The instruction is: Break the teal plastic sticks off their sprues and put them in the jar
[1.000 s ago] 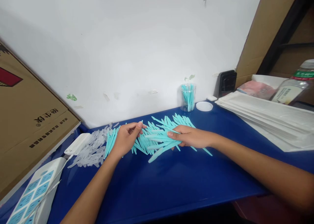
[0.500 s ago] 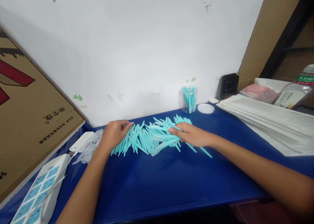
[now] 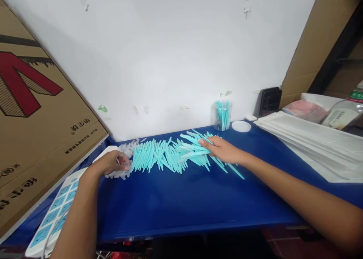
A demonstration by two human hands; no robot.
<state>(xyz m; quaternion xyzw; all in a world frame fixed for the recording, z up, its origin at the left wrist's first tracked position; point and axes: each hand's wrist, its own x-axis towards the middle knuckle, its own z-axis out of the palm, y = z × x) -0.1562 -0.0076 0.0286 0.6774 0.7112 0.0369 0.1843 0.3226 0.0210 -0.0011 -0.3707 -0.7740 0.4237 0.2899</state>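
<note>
Turquoise plastic sticks, slim with tapered ends, lie in a long loose row on the blue table. My right hand is closed around a bunch of the same sticks, thumb on top, over the right part of the row. At the row's left end, my left hand reaches over a heap of small translucent pieces. Its fingers are curled, with a gap between thumb and fingertips, and nothing can be seen in them. The hand partly covers the heap.
Against the wall stands a clear cup of turquoise sticks, beside a round white lid. White sheets or bags are stacked on the right, near a plastic bottle. A power strip and cardboard box are on the left.
My left hand has moved left, from the turquoise sticks to the translucent heap. The right hand keeps its bunch in about the same place. The view has shifted slightly.
</note>
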